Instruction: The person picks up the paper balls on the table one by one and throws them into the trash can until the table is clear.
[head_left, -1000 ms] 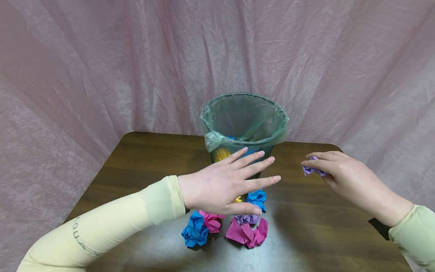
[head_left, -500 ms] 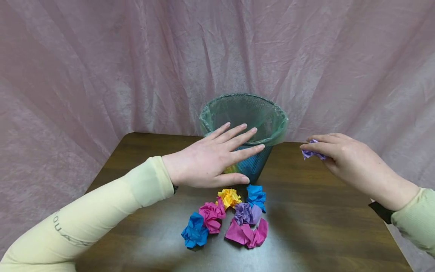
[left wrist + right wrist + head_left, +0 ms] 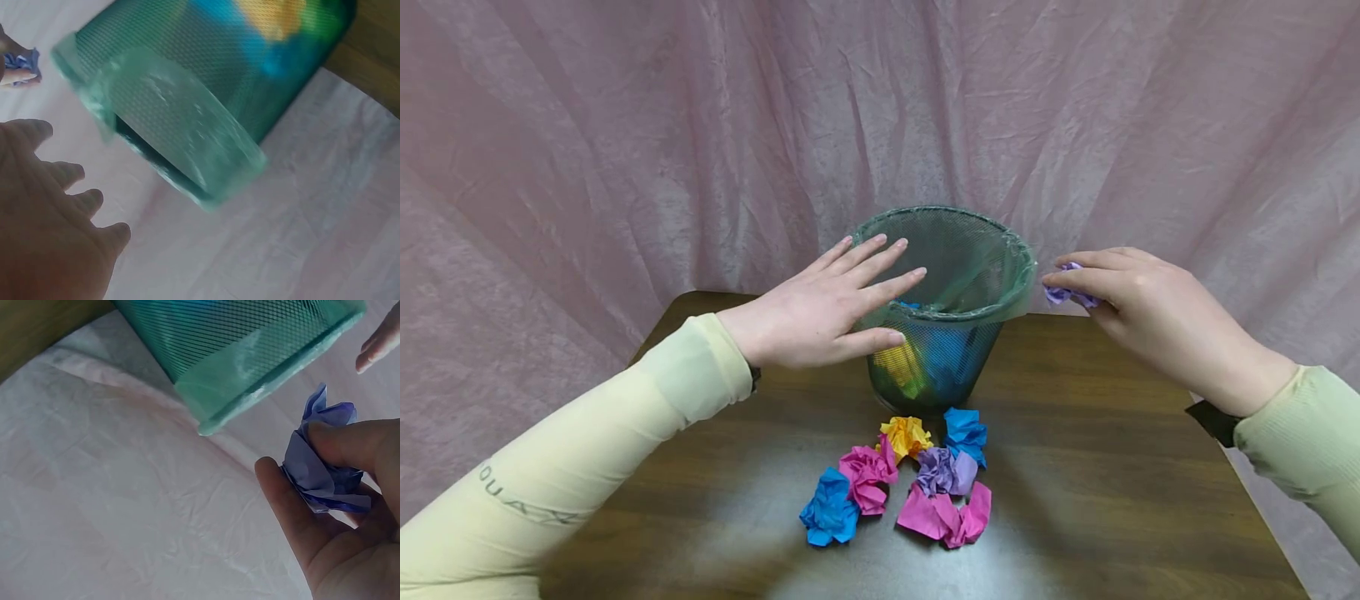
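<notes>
We held a purple paper ball (image 3: 306, 465) between the thumb and fingers of our right hand (image 3: 1157, 312), raised just right of the mesh bin (image 3: 973, 358) and apart from its green liner (image 3: 1022, 287). We judged this a carrying step; the next move called for bringing the ball over the mouth and letting go. Our left hand (image 3: 820, 312), spread wide and empty, hovered opposite. Crumpled balls (image 3: 906, 437) lay in front on the surface (image 3: 1112, 467). The bin's contents showed only dimly; the left wrist view cut off our right hand.
</notes>
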The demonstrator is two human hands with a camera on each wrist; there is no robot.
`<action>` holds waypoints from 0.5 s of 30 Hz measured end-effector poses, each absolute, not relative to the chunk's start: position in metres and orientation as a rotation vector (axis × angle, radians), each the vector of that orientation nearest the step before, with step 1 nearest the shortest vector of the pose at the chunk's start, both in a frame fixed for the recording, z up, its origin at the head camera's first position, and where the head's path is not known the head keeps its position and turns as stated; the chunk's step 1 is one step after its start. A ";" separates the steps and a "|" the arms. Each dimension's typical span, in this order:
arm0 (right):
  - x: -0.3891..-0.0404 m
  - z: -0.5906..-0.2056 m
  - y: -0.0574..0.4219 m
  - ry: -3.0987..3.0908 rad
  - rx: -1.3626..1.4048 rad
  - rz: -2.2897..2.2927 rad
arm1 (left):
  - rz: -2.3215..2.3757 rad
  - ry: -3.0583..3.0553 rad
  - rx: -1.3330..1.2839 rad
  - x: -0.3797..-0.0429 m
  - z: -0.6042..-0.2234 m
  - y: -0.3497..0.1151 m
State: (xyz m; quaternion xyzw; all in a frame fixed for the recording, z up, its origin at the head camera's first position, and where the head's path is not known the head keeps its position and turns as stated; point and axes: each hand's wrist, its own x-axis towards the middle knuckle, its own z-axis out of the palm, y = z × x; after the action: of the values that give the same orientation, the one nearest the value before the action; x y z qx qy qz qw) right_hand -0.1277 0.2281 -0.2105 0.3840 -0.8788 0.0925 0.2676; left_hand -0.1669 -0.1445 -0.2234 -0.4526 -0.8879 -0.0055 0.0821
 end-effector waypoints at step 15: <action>-0.161 -0.200 0.184 -2.468 1.073 0.300 | -0.064 -2.782 -1.194 -0.192 -0.220 -0.171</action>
State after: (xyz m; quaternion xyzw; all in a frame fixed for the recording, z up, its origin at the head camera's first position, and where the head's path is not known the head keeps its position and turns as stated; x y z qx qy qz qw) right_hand -0.1614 0.1837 -0.2004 0.3869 -0.8901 0.1081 0.2153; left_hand -0.1924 -0.1711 -0.2196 -0.3937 -0.9172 -0.0210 0.0566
